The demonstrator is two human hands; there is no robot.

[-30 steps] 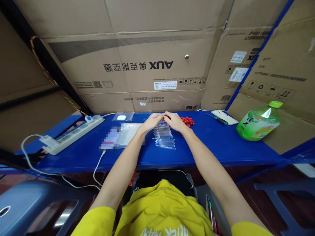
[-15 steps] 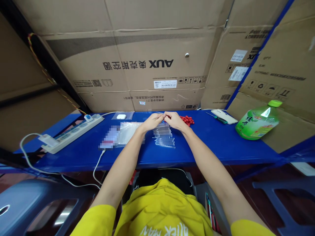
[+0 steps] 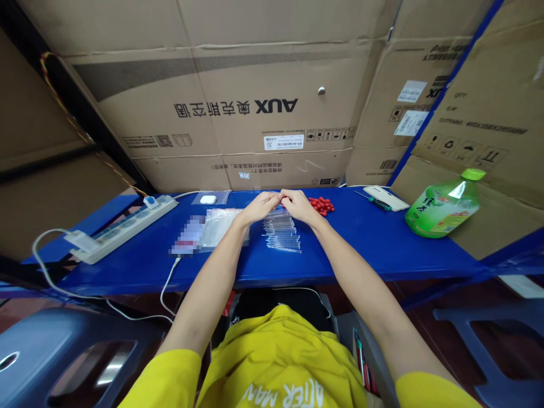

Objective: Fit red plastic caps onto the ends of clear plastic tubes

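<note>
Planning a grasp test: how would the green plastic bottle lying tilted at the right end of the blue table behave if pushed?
The green plastic bottle looks round-bodied and seems to lean on the cardboard box, so it would probably roll or slide off that support. Its glossy label suggests a slippery grip. Fill level is unclear, so weight is a guess.

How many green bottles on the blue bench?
1: green plastic bottle with lime cap, tilted, at the right end of the blue bench, beside a cardboard box. No other shows.
</note>
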